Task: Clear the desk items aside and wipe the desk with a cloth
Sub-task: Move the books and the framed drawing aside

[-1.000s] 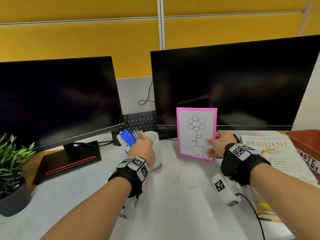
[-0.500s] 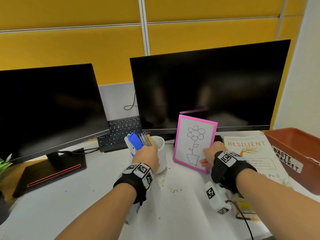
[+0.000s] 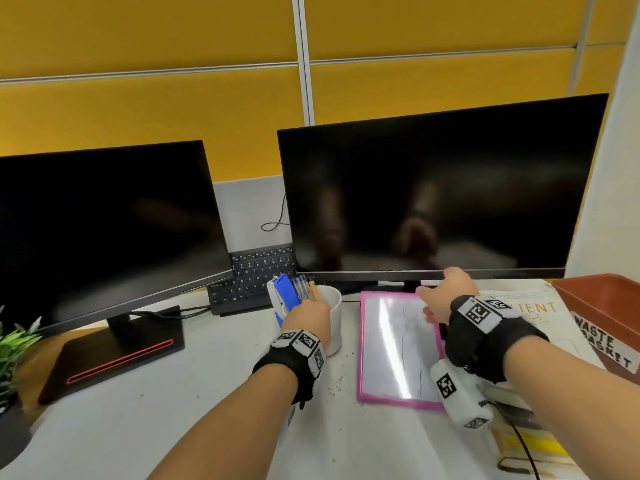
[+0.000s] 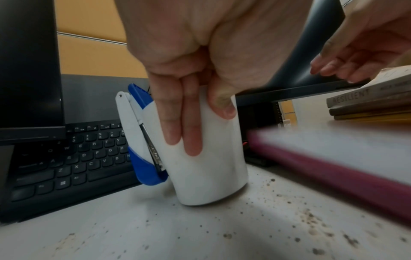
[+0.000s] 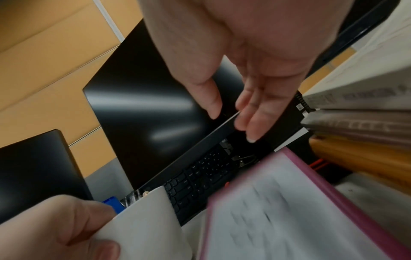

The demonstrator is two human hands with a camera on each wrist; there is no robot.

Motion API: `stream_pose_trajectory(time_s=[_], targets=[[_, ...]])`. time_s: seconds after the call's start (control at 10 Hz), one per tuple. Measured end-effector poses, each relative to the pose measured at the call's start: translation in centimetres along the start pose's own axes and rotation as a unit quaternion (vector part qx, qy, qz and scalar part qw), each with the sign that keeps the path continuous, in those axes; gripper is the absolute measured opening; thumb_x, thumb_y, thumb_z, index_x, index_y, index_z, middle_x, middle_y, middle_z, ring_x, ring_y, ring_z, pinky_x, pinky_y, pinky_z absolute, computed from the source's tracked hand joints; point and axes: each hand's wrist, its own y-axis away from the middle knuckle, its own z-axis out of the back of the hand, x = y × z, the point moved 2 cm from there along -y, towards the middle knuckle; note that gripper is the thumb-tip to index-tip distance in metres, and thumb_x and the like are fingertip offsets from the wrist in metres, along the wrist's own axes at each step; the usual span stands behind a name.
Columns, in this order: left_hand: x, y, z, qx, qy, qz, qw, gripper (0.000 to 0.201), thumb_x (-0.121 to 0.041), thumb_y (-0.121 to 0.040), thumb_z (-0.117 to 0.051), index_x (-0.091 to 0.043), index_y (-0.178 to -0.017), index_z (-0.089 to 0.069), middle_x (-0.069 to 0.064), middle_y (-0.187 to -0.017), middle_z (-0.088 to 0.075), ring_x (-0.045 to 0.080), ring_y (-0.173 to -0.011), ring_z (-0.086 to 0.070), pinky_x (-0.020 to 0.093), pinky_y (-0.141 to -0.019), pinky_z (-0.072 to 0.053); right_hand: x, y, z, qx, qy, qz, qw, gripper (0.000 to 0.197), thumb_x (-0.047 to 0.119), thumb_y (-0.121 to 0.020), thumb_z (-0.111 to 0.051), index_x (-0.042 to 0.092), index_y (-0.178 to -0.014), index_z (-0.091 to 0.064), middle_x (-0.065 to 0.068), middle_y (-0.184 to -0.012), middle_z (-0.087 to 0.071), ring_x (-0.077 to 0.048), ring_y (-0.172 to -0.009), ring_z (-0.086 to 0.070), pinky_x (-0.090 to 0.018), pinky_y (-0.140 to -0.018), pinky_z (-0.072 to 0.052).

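My left hand (image 3: 306, 315) grips a white mug (image 3: 333, 306) standing on the desk between the monitors, fingers and thumb wrapped round its wall (image 4: 211, 167). Pens and a blue and white stapler (image 3: 285, 293) stick out of the mug. A pink-framed flower drawing (image 3: 398, 348) lies about flat, face up, right of the mug; it is motion-blurred in both wrist views (image 4: 333, 158). My right hand (image 3: 445, 296) hovers over the frame's far right corner with fingers spread and relaxed (image 5: 242, 109), holding nothing. No cloth is in view.
Two dark monitors (image 3: 433, 202) stand at the back with a black keyboard (image 3: 252, 275) between them. A stack of books (image 3: 540, 310) and a brown waste basket (image 3: 609, 306) sit to the right, a potted plant (image 3: 14, 344) far left. Crumbs (image 3: 337, 382) dot the white desk.
The pink frame went from upright in my right hand to lying flat on the desk. My right hand let go of it and opened. My left hand stays on the mug.
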Motion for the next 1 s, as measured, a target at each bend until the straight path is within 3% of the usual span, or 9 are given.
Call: stream_pose_trajectory(time_s=[0.1, 0.2, 0.4, 0.5, 0.6, 0.7, 0.8, 0.9, 1.0], targets=[[-0.3, -0.9, -0.4, 0.002, -0.002, 0.002, 1.000, 0.029, -0.009, -0.097, -0.043, -0.003, -0.122, -0.056, 0.014, -0.118, -0.058, 0.029, -0.107, -0.060, 0.035, -0.088, -0.051, -0.5, 0.1, -0.3, 0.019, 0.101, -0.007, 0.995, 0.056, 0.037, -0.079, -0.072, 0.005, -0.120, -0.050, -0.011, -0.094, -0.065, -0.023, -0.067, -0.064, -0.031, -0.057, -0.052], [-0.4, -1.5, -0.6, 0.003, -0.003, -0.001, 1.000, 0.029, -0.006, -0.096, -0.042, -0.003, -0.121, -0.057, 0.014, -0.118, -0.059, 0.029, -0.107, -0.060, 0.035, -0.087, -0.050, -1.4, 0.4, -1.6, 0.101, 0.202, -0.013, 0.974, 0.070, 0.055, -0.068, -0.076, 0.005, -0.113, -0.056, -0.007, -0.095, -0.063, -0.025, -0.088, -0.062, -0.035, -0.085, -0.053], [-0.1, -2.5, -0.8, 0.010, -0.003, -0.013, 1.000, 0.028, -0.003, -0.095, -0.042, -0.003, -0.117, -0.059, 0.016, -0.116, -0.061, 0.031, -0.107, -0.060, 0.037, -0.089, -0.052, -0.8, 0.9, -3.3, 0.172, 0.324, -0.016, 0.930, 0.073, 0.050, -0.069, -0.076, 0.009, -0.125, -0.053, -0.010, -0.117, -0.061, -0.028, -0.108, -0.059, -0.036, -0.094, -0.049], [-0.2, -2.7, -0.4, 0.026, 0.011, -0.017, 0.999, 0.025, -0.004, -0.096, -0.043, -0.002, -0.115, -0.059, 0.017, -0.116, -0.061, 0.032, -0.107, -0.061, 0.036, -0.088, -0.051, -1.3, 0.9, -3.6, 0.184, 0.352, -0.022, 0.917, 0.059, 0.041, -0.074, -0.075, 0.011, -0.121, -0.058, -0.007, -0.107, -0.063, -0.025, -0.096, -0.061, -0.032, -0.082, -0.051], [-0.6, -1.7, 0.2, -0.001, 0.032, -0.036, 0.999, 0.023, -0.006, -0.096, -0.046, -0.005, -0.117, -0.054, 0.013, -0.118, -0.057, 0.030, -0.104, -0.062, 0.035, -0.082, -0.051, -1.3, 1.5, -3.4, 0.179, 0.366, -0.027, 0.913, 0.052, 0.037, -0.076, -0.074, 0.012, -0.119, -0.059, -0.006, -0.094, -0.058, -0.023, -0.086, -0.058, -0.029, -0.072, -0.047], [-1.6, 0.1, -0.1, -0.074, 0.066, -0.085, 0.991, 0.024, -0.016, -0.095, -0.052, -0.012, -0.118, -0.045, 0.006, -0.116, -0.049, 0.026, -0.097, -0.061, 0.032, -0.073, -0.049, -1.7, 1.7, -3.0, 0.193, 0.358, -0.002, 0.913, 0.057, 0.025, -0.079, -0.071, 0.019, -0.133, -0.053, -0.006, -0.123, -0.055, -0.026, -0.111, -0.057, -0.028, -0.082, -0.045], [-3.2, 0.9, -2.7, 0.064, 0.041, -0.076, 0.994, 0.029, -0.027, -0.097, -0.050, -0.011, -0.121, -0.050, 0.008, -0.119, -0.058, 0.025, -0.107, -0.059, 0.031, -0.085, -0.048, -2.5, 2.0, -3.2, 0.167, 0.322, -0.007, 0.932, 0.055, 0.025, -0.084, -0.066, 0.008, -0.134, -0.050, -0.014, -0.140, -0.046, -0.033, -0.129, -0.044, -0.039, -0.104, -0.040], [-4.8, 0.7, -4.2, 0.140, 0.066, -0.059, 0.986, 0.038, -0.029, -0.096, -0.051, -0.008, -0.127, -0.048, 0.010, -0.125, -0.057, 0.026, -0.112, -0.058, 0.028, -0.085, -0.045, -3.4, 1.8, -3.8, 0.159, 0.264, -0.021, 0.951, 0.059, 0.029, -0.079, -0.067, 0.006, -0.131, -0.051, -0.017, -0.141, -0.045, -0.035, -0.130, -0.042, -0.044, -0.107, -0.037], [-5.8, 0.3, -4.2, 0.133, 0.101, -0.043, 0.985, 0.040, -0.025, -0.095, -0.053, -0.006, -0.129, -0.042, 0.010, -0.122, -0.059, 0.024, -0.110, -0.060, 0.027, -0.075, -0.041, -3.4, 2.0, -3.6, 0.170, 0.207, -0.027, 0.963, 0.058, 0.026, -0.078, -0.068, 0.008, -0.131, -0.052, -0.014, -0.139, -0.047, -0.033, -0.129, -0.044, -0.038, -0.102, -0.041]])
